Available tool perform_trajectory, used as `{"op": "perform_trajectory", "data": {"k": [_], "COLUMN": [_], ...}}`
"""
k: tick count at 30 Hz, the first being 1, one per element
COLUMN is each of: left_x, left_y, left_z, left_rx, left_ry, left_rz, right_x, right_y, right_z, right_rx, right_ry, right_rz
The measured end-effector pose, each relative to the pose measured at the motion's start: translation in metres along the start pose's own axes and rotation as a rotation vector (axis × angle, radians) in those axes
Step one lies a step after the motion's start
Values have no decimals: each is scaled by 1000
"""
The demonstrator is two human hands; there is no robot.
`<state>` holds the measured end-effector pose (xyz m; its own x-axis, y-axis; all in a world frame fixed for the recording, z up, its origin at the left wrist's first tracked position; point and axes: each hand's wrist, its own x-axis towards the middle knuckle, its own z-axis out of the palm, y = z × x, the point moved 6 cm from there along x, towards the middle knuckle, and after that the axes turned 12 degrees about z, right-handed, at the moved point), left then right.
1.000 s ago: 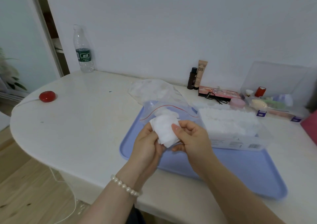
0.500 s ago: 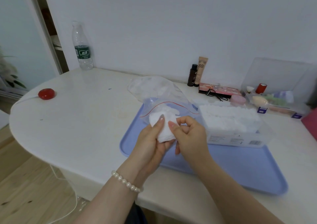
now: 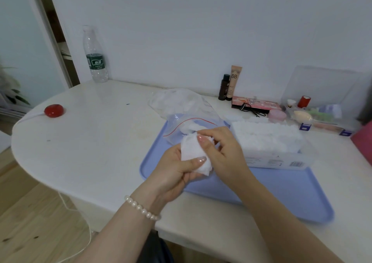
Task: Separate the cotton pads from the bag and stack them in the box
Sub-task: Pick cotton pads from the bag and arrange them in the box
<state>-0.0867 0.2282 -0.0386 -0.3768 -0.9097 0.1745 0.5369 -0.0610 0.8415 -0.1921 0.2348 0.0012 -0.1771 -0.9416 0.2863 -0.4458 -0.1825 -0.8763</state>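
White cotton pads, a thin clump held above the blue tray's left end near the bench's front edge, could tear or drop several stuck together if pulled unevenly, since the left hand grips them under its thumb while the right hand's fingers pinch the top layer.

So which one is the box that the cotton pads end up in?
Find the blue tray on the white table. The box sits on its far right part, beside the red-striped bag. It is the only clear container heaped with white pads.
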Motion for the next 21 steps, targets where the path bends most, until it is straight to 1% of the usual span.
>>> {"op": "perform_trajectory", "data": {"k": [3, 6, 8, 10, 11, 13, 15, 17, 18, 19, 21], "left_x": [0, 0, 0, -2, -3, -3, 0, 3, 4, 4, 4], "left_y": [-5, -7, -6, -5, -2, 2, 9, 22, 28, 33, 36], "left_z": [-2, -3, -3, 1, 3, -1, -11, -27, -37, -47, -58], "left_rx": [119, 159, 105, -13, -38, 3, 39, 88, 124, 154, 183], "left_ry": [-42, -43, -68, -122, -124, -32, 89, 198, 258, 312, 361], "left_rz": [-23, -32, -55, -99, -122, -132, -72, 22, 63, 94, 108], "right_x": [6, 10, 9, 8, 7, 8, 11, 13, 13, 13, 14], "right_y": [10, 16, 17, 14, 13, 11, 12, 12, 10, 7, 9], "right_z": [9, 11, 10, 11, 12, 13, 4, -12, -16, -16, -3], "right_rx": [20, 63, 96, 123, 128, 157, 184, 46, -55, -149, -333], "right_ry": [-87, -115, -101, -102, -112, -112, -22, 130, 171, 176, 103], "right_rz": [95, 154, 156, 146, 141, 143, 161, 102, 58, 18, -29]}}
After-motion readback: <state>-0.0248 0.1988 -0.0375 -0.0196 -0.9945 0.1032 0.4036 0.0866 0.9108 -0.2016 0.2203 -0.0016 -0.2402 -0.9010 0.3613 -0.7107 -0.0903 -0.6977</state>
